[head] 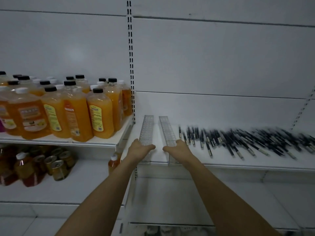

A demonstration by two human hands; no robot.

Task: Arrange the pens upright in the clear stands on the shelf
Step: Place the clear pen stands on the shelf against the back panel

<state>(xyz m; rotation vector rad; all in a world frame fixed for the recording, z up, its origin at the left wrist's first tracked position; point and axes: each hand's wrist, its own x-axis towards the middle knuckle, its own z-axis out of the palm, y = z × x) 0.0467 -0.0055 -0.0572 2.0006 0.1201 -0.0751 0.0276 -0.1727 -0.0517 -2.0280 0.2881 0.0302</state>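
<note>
Left hand [140, 149]: grips the near end of the left stand [146, 130]
Right hand [177, 148]: grips the near end of the right stand [167, 131]
Pens [238, 140]: loose pile lying flat on the shelf [221, 165], right of the stands; none slotted
Handling: pens likely light, stiff, prone to roll; pinch mid-barrel; stands probably light, could slide
Room: front lip close; open shelf behind the stands

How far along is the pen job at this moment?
Done: nothing yet; both clear stands, left stand and right stand, show no pens. In hand: the left hand and right hand each hold the near end of a stand, seemingly positioning it. Left: every pen lies loose on the shelf.
</note>
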